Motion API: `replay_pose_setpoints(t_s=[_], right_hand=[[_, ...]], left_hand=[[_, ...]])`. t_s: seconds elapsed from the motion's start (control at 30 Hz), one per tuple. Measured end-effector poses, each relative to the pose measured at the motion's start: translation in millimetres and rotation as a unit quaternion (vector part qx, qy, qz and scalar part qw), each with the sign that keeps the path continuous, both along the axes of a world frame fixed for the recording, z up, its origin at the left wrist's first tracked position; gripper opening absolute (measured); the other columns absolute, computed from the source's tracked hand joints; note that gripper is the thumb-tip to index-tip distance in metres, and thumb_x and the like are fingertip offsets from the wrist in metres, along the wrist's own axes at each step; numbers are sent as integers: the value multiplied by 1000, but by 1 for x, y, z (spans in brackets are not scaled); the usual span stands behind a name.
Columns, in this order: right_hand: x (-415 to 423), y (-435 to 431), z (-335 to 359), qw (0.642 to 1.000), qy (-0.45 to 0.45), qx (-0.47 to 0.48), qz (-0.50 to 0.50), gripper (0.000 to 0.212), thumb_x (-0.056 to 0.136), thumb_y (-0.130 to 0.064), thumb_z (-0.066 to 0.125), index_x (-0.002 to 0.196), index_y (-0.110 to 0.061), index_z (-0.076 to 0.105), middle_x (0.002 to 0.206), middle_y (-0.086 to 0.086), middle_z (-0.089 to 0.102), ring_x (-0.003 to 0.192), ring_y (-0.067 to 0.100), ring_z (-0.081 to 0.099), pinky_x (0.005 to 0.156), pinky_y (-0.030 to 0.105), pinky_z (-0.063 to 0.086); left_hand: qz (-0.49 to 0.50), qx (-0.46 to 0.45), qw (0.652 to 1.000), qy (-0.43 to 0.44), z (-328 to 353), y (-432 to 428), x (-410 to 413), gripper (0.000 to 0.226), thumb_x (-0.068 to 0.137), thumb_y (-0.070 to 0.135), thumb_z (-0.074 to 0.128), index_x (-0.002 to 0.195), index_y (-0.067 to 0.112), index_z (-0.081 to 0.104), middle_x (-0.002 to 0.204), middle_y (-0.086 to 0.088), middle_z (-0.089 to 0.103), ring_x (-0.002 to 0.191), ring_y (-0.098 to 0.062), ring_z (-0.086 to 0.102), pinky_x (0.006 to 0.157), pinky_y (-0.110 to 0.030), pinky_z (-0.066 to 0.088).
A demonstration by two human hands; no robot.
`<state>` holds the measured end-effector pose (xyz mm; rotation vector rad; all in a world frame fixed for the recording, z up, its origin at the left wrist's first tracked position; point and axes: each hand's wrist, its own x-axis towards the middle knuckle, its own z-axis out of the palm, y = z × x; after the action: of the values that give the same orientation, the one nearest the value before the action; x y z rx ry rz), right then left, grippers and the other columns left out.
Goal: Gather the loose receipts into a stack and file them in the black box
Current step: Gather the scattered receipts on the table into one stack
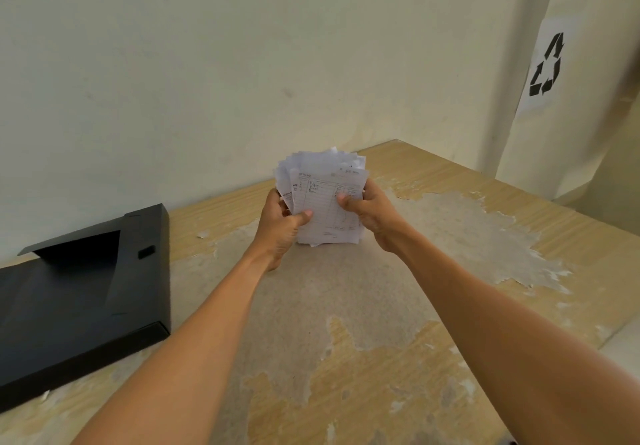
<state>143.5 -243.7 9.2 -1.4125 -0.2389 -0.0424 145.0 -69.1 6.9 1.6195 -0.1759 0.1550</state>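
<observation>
A stack of white receipts (323, 185) stands upright on its lower edge on the table (346, 306), its top edges fanned and uneven. My left hand (282, 226) grips the stack's left side, thumb across the front sheet. My right hand (370, 216) grips the right side, thumb on the front. The black box (83, 292) lies flat at the table's left, its lid flap folded open toward the wall.
The wooden table top is worn, with peeled grey patches in the middle and right. A wall runs close behind it. A white bin (568, 91) with a black recycling symbol stands beyond the table's right corner.
</observation>
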Motion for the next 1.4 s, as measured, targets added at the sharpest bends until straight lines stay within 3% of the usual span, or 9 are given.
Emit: replay_pose_setpoints(t_s=[0.3,0.47,0.67,0.87,0.97,1.03,1.13,1.27,1.4], right_hand=[[0,2,-1,1000,-7,-11,-1,50,86,-7,65,131,-7,42,123,11,62,107,24,64,78,32,58],[-1,4,5,1000,-11,-14,-26,36,90,-6,59,125,-8,48,117,11,62,102,24,63,77,31,55],[-2,0,10,998,-8,-52,-43,40,88,-8,62,124,-10,46,115,16,63,107,32,61,85,44,55],[-2,-5,20,975,-102,-158,-121,89,82,-7,68,142,-49,17,99,2,56,74,21,62,74,36,58],[-1,-5,34,942,-165,-264,-125,91,83,-9,63,136,-64,14,109,2,55,83,20,59,81,42,56],[2,-7,39,913,-189,-339,-128,76,84,-12,63,140,-52,30,119,6,56,97,23,59,86,46,54],[2,-7,46,897,-199,-370,-141,47,85,-16,65,129,-25,56,115,7,59,98,24,57,86,44,52],[-3,-7,53,888,-214,-379,-150,45,83,-22,68,125,-21,52,108,0,54,93,22,54,76,32,47],[-5,-5,49,878,-206,-413,-127,48,85,-24,65,129,-27,46,97,2,58,82,24,58,74,44,56]], left_hand=[[7,67,998,-15,6,-4,-4,42,86,3,63,121,15,43,111,0,61,97,-8,60,71,-18,49],[31,44,998,-16,13,-7,-5,40,84,-1,63,112,16,39,104,1,57,92,-9,58,68,-20,46],[78,79,992,-59,16,-11,-2,34,84,0,56,109,15,39,102,3,55,93,-12,57,69,-22,46],[102,87,985,-110,14,-4,-7,73,81,8,70,136,29,28,109,13,54,93,-8,61,66,-12,51],[92,141,969,-179,21,1,-3,101,79,13,73,148,45,7,148,5,38,123,-15,53,92,-31,54],[76,183,958,-206,24,3,-2,99,79,14,74,148,43,10,147,22,29,129,-1,42,101,-32,46],[86,216,949,-214,28,3,0,70,78,16,74,140,27,42,123,12,50,105,4,49,93,-32,50],[85,199,949,-228,32,1,-1,69,75,19,78,134,24,41,129,3,52,108,-13,55,87,-34,54],[91,233,936,-246,33,2,0,60,76,22,77,129,19,50,125,2,55,107,-11,53,91,-38,51]])
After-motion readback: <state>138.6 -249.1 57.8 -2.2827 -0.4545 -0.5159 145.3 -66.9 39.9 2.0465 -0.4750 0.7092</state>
